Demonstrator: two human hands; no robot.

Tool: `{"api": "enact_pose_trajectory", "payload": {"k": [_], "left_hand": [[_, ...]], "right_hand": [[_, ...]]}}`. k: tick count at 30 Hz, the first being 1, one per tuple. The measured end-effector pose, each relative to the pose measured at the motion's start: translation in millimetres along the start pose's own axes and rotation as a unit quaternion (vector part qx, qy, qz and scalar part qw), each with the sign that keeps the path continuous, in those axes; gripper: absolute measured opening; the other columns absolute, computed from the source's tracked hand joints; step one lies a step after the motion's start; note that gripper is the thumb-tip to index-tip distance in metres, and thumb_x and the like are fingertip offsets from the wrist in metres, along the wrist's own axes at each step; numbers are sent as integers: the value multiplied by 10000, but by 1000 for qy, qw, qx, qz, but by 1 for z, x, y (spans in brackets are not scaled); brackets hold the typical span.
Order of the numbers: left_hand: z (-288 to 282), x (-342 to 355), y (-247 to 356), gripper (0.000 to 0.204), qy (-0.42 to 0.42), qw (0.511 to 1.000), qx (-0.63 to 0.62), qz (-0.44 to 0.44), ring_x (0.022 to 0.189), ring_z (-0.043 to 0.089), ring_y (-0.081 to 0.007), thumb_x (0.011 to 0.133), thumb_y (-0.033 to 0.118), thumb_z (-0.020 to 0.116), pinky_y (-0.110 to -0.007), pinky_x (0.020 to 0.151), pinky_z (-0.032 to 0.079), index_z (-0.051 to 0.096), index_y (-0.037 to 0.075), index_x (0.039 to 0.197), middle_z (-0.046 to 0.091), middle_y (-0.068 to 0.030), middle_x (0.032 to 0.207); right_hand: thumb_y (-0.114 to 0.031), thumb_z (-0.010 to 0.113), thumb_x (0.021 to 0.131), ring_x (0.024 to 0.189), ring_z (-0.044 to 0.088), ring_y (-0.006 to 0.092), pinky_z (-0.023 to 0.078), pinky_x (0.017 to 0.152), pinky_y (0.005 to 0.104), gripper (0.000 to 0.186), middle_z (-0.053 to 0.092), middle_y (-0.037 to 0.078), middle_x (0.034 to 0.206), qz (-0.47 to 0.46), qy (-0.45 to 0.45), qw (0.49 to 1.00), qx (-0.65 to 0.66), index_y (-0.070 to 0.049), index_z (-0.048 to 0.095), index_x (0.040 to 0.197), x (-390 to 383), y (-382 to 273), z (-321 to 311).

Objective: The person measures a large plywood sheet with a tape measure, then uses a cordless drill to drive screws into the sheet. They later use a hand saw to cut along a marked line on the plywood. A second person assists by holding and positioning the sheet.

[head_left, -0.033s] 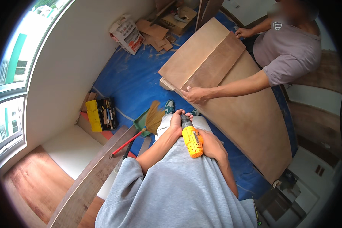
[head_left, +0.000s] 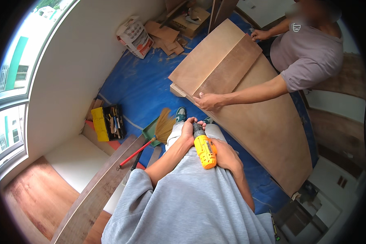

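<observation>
A yellow cordless drill [head_left: 205, 151] with a black chuck [head_left: 197, 129] is in front of my body, its nose pointing away from me. My right hand [head_left: 227, 156] wraps round its grip from the right; the trigger finger is hidden. At the chuck's front end, my left hand [head_left: 188, 131] has its fingers curled in. Whatever those fingers pinch, perhaps at the drill's tip, is too small to make out. Beyond my hands lies a large curved wooden panel [head_left: 268, 122] with narrower boards [head_left: 219, 57] on top. A co-worker's hand [head_left: 209, 101] rests at the boards' near edge.
Blue sheeting [head_left: 130, 87] covers the floor. To the left are a broom [head_left: 164, 128], a green dustpan [head_left: 149, 130] and an open toolbox [head_left: 114, 122] with a yellow lid. A long plank [head_left: 97, 185] runs at lower left. Against the wall stands a white sack [head_left: 135, 36].
</observation>
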State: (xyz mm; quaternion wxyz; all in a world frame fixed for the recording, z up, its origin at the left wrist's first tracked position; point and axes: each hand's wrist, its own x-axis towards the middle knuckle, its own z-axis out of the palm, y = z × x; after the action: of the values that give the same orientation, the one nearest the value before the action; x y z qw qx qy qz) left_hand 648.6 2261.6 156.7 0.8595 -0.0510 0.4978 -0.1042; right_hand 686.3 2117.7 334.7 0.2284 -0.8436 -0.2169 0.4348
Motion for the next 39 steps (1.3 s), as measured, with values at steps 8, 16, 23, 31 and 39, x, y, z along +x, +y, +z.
{"api": "enact_pose_trajectory", "payload": {"k": [8,16,23,31,39], "left_hand": [[6,6,4,222,4,1000,19,10,785,636,-263,1043,245,497,-392,659,587,510,118,861,597,-97,828],[4,13,5,202,13,1000,3,8,733,660,-298,1032,248,477,-416,625,582,498,117,880,620,-137,813],[4,15,5,208,25,1000,0,11,731,659,-299,1034,255,474,-425,632,582,496,117,880,622,-139,814],[7,9,4,210,11,1000,10,15,770,637,-270,1036,225,488,-401,652,585,505,116,858,600,-99,819],[7,10,4,205,8,1000,9,8,755,639,-268,1036,225,490,-398,645,587,507,118,862,604,-97,810]], "right_hand": [[-52,600,909,1148,612,433,492,967,483,341,663,258,1194,-3,6,1000,14,13,605,1244,7,7,0],[-67,612,910,1139,619,429,493,963,483,337,674,251,1174,-1,6,1000,4,12,607,1237,8,1,-4],[-83,615,915,1142,619,425,497,957,480,328,672,249,1177,-3,1,1000,5,11,607,1229,11,6,-2],[-83,611,920,1147,617,424,495,963,477,317,671,249,1181,-12,3,1000,13,7,607,1223,10,11,0],[-65,621,906,1141,618,427,494,963,477,330,672,256,1174,-14,9,1000,6,10,610,1227,9,13,1]]}}
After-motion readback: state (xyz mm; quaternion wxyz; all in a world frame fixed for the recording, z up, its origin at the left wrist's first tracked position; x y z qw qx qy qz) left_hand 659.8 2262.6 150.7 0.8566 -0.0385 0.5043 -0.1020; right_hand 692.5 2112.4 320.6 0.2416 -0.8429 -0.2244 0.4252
